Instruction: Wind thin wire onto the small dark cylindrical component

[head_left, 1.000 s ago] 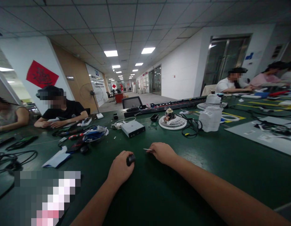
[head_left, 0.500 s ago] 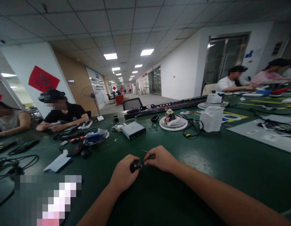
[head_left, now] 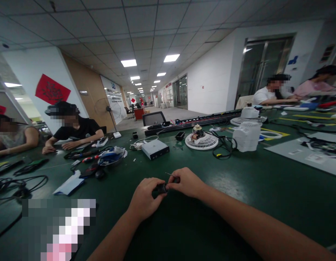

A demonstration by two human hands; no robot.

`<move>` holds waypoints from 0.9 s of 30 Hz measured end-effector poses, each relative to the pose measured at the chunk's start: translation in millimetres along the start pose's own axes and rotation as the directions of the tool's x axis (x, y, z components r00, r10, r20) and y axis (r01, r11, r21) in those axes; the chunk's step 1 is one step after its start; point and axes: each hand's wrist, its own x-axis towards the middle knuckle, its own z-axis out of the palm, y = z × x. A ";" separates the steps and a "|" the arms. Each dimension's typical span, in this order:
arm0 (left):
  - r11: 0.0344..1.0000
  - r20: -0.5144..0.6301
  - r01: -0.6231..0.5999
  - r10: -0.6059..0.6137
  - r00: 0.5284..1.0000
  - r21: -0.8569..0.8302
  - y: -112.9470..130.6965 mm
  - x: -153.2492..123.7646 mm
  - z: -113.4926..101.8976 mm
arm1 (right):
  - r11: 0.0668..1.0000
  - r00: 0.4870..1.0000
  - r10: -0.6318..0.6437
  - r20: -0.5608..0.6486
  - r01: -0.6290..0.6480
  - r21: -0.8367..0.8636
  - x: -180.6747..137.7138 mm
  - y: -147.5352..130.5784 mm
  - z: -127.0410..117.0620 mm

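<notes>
My left hand (head_left: pixel 142 198) is closed around a small black cylindrical part (head_left: pixel 161 188), its end turned toward my other hand. Opposite it, my right hand (head_left: pixel 188 183) pinches a thin metal rod-like tool (head_left: pixel 169 174) whose tip sticks out to the left above the fingers. The right fingertips meet the end of the black part; whether they grip a small piece there is hidden. Both hands are just above the dark green table (head_left: pixel 184 224).
Beyond my hands stand a silver disc drive (head_left: pixel 155 149), a white fan grille with a motor (head_left: pixel 202 141) and a white fan housing (head_left: pixel 246 136). Leftward lie a folded blue cloth (head_left: pixel 69 183), a computer mouse (head_left: pixel 99 174) and cables (head_left: pixel 23 188). People sit at both sides.
My left hand has brought the black part rightward and tilted it, so its end now meets the right fingertips. The view has shifted slightly.
</notes>
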 end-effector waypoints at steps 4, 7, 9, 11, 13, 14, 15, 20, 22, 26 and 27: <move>0.999 0.004 -0.026 0.026 1.000 0.022 0.5 -0.1 -0.3 | 0.998 0.999 0.043 0.025 -0.042 -0.043 -0.3 2.5 1.1; 0.999 0.016 -0.041 0.040 0.999 0.027 2.2 0.1 -1.6 | 0.997 0.999 0.036 0.033 -0.034 -0.065 -1.2 2.9 1.3; 0.998 0.027 -0.058 0.058 0.998 0.027 3.3 0.5 -2.5 | 0.996 0.999 0.017 0.042 -0.013 -0.092 -1.7 2.1 1.3; 0.997 0.049 -0.074 0.073 0.996 0.030 3.7 0.9 -2.9 | 0.990 0.999 -0.006 0.036 0.011 -0.144 -2.2 0.8 1.3; 0.997 0.068 -0.078 0.077 0.995 0.024 3.2 1.1 -2.6 | 0.981 0.999 -0.026 0.033 0.032 -0.189 -2.5 -0.7 1.0; 0.997 0.076 -0.078 0.076 0.994 0.019 2.6 1.0 -2.3 | 0.979 0.999 -0.031 0.038 0.039 -0.202 -2.7 -1.5 0.7; 0.997 0.084 -0.077 0.075 0.994 0.014 2.0 0.8 -2.0 | 0.977 0.998 -0.036 0.051 0.046 -0.210 -2.8 -2.2 0.3; 0.996 0.095 -0.083 0.081 0.992 0.020 -1.3 -1.4 -0.6 | 0.937 0.996 -0.025 0.082 0.052 -0.346 -3.8 -4.1 -1.4; 0.997 0.061 -0.066 0.064 0.996 0.027 -2.4 -2.0 -0.3 | 0.918 0.999 0.000 0.042 0.016 -0.397 -3.6 -3.9 -0.8; 0.998 0.035 -0.063 0.063 0.997 0.022 -2.3 -2.0 0.2 | 0.946 0.994 -0.069 0.087 0.093 -0.311 -2.3 -0.5 0.9; 0.998 0.037 -0.065 0.064 0.997 0.020 -1.9 -1.7 0.3 | 0.955 0.988 -0.096 0.119 0.126 -0.270 -2.1 0.7 1.0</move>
